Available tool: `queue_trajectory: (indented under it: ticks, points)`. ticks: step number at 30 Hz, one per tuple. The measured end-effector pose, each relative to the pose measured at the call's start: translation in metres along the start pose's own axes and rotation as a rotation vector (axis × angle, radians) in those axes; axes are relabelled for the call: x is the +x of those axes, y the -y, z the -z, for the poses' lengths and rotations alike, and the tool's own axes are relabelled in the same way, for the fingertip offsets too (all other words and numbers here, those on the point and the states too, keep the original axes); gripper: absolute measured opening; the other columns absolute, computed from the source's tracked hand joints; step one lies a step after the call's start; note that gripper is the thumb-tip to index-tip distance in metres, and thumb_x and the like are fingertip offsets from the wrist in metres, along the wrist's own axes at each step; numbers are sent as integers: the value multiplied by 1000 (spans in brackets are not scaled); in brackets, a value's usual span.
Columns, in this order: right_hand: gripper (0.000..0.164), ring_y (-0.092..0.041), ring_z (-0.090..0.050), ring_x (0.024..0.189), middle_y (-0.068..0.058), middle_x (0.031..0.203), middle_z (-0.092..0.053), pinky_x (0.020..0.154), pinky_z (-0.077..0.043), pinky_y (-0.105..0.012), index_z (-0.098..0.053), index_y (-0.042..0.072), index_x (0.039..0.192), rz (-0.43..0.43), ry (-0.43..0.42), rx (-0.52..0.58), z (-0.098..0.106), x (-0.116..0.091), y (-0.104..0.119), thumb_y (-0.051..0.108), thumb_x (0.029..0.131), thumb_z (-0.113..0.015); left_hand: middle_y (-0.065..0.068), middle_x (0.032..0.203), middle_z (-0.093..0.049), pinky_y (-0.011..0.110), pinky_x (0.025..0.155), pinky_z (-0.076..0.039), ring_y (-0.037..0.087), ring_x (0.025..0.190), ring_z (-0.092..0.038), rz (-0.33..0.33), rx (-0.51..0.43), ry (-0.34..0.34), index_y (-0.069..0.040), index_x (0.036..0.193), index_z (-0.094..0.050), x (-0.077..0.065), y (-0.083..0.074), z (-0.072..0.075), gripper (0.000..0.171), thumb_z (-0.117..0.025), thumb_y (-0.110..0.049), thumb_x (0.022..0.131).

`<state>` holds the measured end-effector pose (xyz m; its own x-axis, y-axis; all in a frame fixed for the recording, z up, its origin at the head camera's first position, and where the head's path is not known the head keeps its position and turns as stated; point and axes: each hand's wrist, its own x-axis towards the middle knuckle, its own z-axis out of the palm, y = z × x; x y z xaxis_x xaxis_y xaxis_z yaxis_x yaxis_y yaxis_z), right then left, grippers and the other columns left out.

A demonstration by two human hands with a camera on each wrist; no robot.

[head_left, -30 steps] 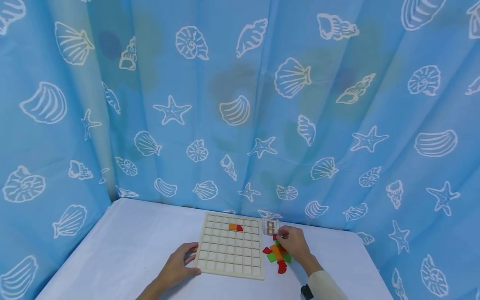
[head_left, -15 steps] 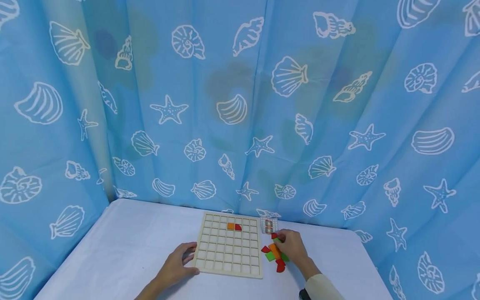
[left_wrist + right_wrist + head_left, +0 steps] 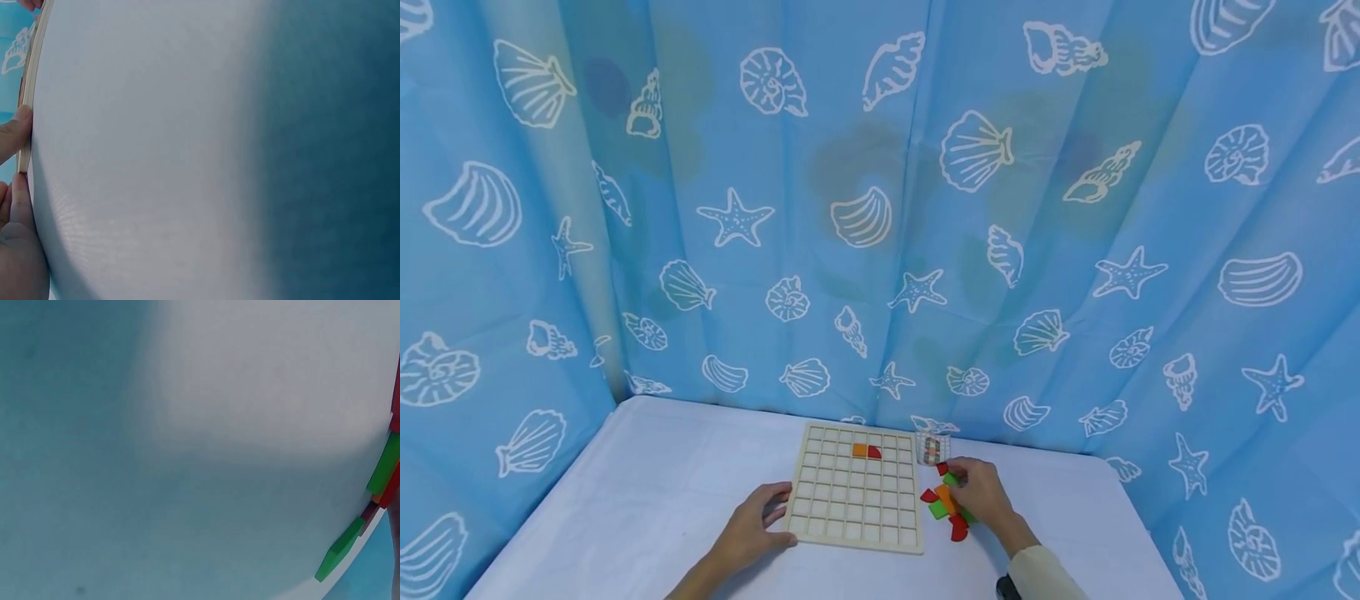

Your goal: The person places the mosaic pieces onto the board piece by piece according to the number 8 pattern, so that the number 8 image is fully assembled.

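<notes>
My left hand (image 3: pixel 747 527) holds a pale square grid board (image 3: pixel 855 490) at its near-left corner, thumb at the corner and fingers along the left edge. Two pieces lie in its cells: an orange square (image 3: pixel 859 451) and a red rounded quarter piece (image 3: pixel 874 452). My right hand (image 3: pixel 983 490) is over a small pile of coloured pieces beside the board, its bent fingers right at a red piece (image 3: pixel 942 468) and a green piece (image 3: pixel 951 479). I cannot tell whether it pinches one. An orange piece (image 3: pixel 946 500), a green square (image 3: pixel 938 510) and red quarter pieces (image 3: pixel 958 528) lie below.
A small clear-looking card (image 3: pixel 932 448) with a coloured pattern lies at the board's back-right corner. A white cloth (image 3: pixel 670 483) covers the table. Behind it hangs a blue curtain (image 3: pixel 820 167) with white shells and starfish. Green pieces (image 3: pixel 339 550) show at the right wrist view's edge.
My right hand has shifted its fingers slightly among the pieces, reaching a little further over the red and green ones. The left hand and the two pieces on the board stay in place.
</notes>
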<state>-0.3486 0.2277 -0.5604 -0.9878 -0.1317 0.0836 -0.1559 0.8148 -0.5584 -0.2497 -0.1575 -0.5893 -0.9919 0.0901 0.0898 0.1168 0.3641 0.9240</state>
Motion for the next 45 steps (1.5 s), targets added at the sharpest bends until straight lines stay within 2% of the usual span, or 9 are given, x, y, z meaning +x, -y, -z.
queue_trajectory:
  ticks: [9, 13, 18, 22, 25, 29, 35, 40, 45]
  points:
    - [46, -23, -59, 97, -6, 109, -68, 89, -61, -40, -66, 4, 123, -91, -9, 42, -3, 3, 4, 6, 79, -80, 15, 128, -54, 18, 98, -51, 36, 123, -51, -10, 8, -8, 3, 134, -49, -1, -5, 1, 86, -90, -3, 59]
    - [45, -24, -61, 98, -7, 109, -69, 88, -61, -40, -67, 4, 122, -99, -29, 62, -5, 6, 6, 5, 78, -80, 15, 128, -54, 19, 98, -51, 36, 124, -51, -1, -8, -7, 4, 134, -49, -2, -6, 0, 86, -90, -3, 59]
    - [47, -24, -61, 100, -6, 109, -69, 84, -63, -37, -66, 4, 123, -26, -48, 75, -11, 9, 21, 5, 77, -79, 16, 129, -53, 18, 98, -51, 37, 124, -51, -3, -14, -3, 4, 134, -48, -2, -3, 0, 87, -90, -3, 58]
    - [45, -22, -62, 98, -4, 105, -70, 84, -62, -38, -68, 3, 120, 88, -46, 87, -19, 14, 40, 6, 77, -78, 16, 129, -53, 17, 98, -50, 37, 124, -51, -7, -13, -2, 5, 134, -48, -2, -1, 1, 87, -90, -3, 58]
    - [42, -23, -64, 101, -4, 105, -71, 88, -61, -41, -68, 1, 119, 162, -17, 101, -26, 18, 55, 5, 78, -77, 17, 130, -53, 17, 98, -50, 38, 124, -51, -13, -21, 4, 5, 134, -48, -1, -1, 1, 87, -90, -3, 58]
    - [41, -23, -64, 106, -4, 110, -70, 91, -59, -42, -67, 4, 122, 208, 55, 115, -37, 22, 71, 8, 82, -75, 18, 130, -53, 18, 98, -51, 39, 124, -50, -12, -42, 16, 6, 134, -48, -1, -1, 0, 87, -90, -3, 59]
    - [38, -23, -65, 104, -8, 110, -70, 85, -62, -39, -68, 1, 120, 340, 85, 137, -52, 27, 81, 3, 83, -70, 19, 130, -52, 19, 98, -51, 40, 125, -49, -10, -73, 30, 7, 134, -47, -2, -2, -1, 86, -89, -2, 60]
    - [36, -21, -65, 104, -7, 110, -71, 83, -62, -33, -68, 3, 121, 358, 96, 139, -61, 28, 83, 2, 84, -69, 19, 131, -51, 18, 98, -51, 39, 125, -49, -11, -58, 37, 6, 135, -47, -2, -2, 0, 86, -90, -3, 60]
    - [33, -20, -64, 105, -4, 110, -71, 86, -61, -35, -70, 5, 118, 378, 89, 121, -63, 31, 87, 2, 85, -70, 17, 131, -52, 19, 99, -51, 38, 125, -49, -20, -19, 32, 4, 135, -48, -2, -1, 3, 86, -90, -5, 61]
